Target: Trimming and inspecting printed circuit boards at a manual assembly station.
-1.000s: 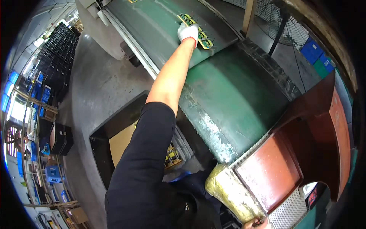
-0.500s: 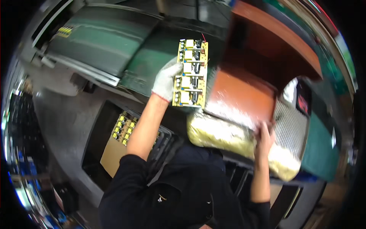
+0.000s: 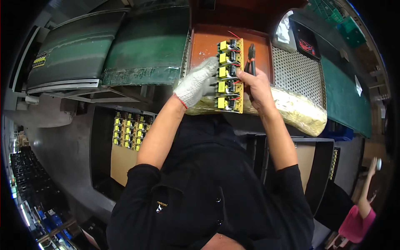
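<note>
Left hand (image 3: 196, 84), in a white knit glove, has its grip closed on the left edge of a long yellow circuit board (image 3: 230, 76), holding it upright over the orange tabletop (image 3: 203, 46). The board carries a column of yellow blocks with thin red wires.

Right hand (image 3: 258, 85), bare, is closed around the handles of a pair of pliers (image 3: 251, 56); the nose points up just beside the board's right edge. Whether the pliers' tips are pinched on anything cannot be told.

Around them: a padded roll wrapped in clear film (image 3: 291, 109) lies along the near edge of the tabletop, a perforated metal plate (image 3: 298, 73) sits to the right, a green conveyor belt (image 3: 146, 46) runs to the left. A bin (image 3: 100, 158) below holds more boards (image 3: 130, 130) of the same kind.

Risks, as judged:
- Board is held by one edge only; a push from the pliers could twist it out of the gloved fingers, and the knit glove likely dulls feel.
- Plier tips sit close to the red wires; a slip could nick or cut the wrong one.
- The bare hand is next to the board's edge and the tool's nose: a pinch or scratch is possible.
- A dropped board could land on the roll and slide off toward the bin.
</note>
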{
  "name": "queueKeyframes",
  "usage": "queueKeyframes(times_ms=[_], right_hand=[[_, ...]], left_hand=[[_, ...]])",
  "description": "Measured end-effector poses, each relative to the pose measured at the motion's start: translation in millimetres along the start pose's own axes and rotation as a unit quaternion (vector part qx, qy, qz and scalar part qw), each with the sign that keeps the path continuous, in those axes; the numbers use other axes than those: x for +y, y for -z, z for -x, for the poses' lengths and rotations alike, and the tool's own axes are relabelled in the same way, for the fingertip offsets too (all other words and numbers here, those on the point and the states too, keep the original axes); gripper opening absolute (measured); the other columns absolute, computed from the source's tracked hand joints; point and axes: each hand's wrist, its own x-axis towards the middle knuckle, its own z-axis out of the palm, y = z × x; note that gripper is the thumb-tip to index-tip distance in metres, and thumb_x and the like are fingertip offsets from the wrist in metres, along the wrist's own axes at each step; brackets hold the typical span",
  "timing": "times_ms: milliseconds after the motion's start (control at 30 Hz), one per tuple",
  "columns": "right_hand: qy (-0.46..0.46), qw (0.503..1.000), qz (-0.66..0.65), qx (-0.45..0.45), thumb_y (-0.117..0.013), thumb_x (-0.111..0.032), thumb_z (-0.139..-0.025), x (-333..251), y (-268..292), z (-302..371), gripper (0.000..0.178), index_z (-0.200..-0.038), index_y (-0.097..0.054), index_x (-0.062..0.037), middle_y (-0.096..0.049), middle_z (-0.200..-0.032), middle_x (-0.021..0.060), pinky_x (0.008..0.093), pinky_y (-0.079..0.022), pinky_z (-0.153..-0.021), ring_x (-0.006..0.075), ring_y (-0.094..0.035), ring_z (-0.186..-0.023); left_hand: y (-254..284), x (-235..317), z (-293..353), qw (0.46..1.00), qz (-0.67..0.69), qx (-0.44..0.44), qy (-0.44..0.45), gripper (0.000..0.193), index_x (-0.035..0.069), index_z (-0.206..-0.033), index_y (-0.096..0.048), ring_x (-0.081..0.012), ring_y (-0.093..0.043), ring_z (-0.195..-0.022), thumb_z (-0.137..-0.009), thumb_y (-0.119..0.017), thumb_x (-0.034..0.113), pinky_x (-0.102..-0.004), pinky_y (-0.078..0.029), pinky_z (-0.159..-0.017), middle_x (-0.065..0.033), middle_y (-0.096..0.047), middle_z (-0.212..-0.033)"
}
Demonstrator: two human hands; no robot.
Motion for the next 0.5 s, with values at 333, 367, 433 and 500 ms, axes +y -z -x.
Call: queueKeyframes(times_ms=[333,367,433,500], right_hand=[[0.158,0.935,0.317,-0.01,-0.073,-0.013,-0.094,-12.8,-14.7,20.1,0.014,-0.1,-0.07,-0.0008,-0.068,-0.081,0.0056,0.0299,-0.048,-0.064,0.0167,-0.06,-0.067],[0.201,0.901,0.384,0.005,-0.073,-0.012,-0.093,-6.4,-6.2,21.3,0.014,-0.1,-0.07,-0.0007,-0.068,-0.081,0.0063,0.0313,-0.048,-0.063,0.0175,-0.059,-0.066],[0.256,0.838,0.48,0.03,-0.072,-0.01,-0.091,4.1,12.3,24.4,0.015,-0.101,-0.069,-0.0005,-0.068,-0.081,0.0083,0.0355,-0.047,-0.063,0.0216,-0.058,-0.065],[0.267,0.816,0.512,0.037,-0.072,-0.009,-0.089,8.1,30.5,31.3,0.015,-0.102,-0.068,-0.0003,-0.068,-0.082,0.0097,0.0384,-0.047,-0.064,0.0248,-0.058,-0.065]], left_hand=[[26.9,-6.0,6.7,0.97,0.22,-0.096,0.04,0.058,0.009,-0.153,-0.051,-0.0378,-0.073,-0.113,-0.106,-0.061,0.041,-0.0562,-0.059,-0.099,-0.0235,-0.066,-0.139],[34.0,-9.9,5.5,0.968,0.227,-0.099,0.029,0.063,0.01,-0.157,-0.047,-0.0403,-0.072,-0.116,-0.107,-0.059,0.045,-0.0587,-0.058,-0.101,-0.0257,-0.064,-0.142],[41.0,-17.2,2.1,0.966,0.237,-0.1,0.022,0.067,0.011,-0.16,-0.044,-0.0429,-0.07,-0.119,-0.107,-0.057,0.05,-0.0613,-0.056,-0.103,-0.0278,-0.062,-0.145],[43.7,-20.2,-6.2,0.962,0.253,-0.102,0.017,0.071,0.01,-0.161,-0.043,-0.0447,-0.069,-0.121,-0.106,-0.053,0.054,-0.0615,-0.056,-0.104,-0.0287,-0.061,-0.146]])
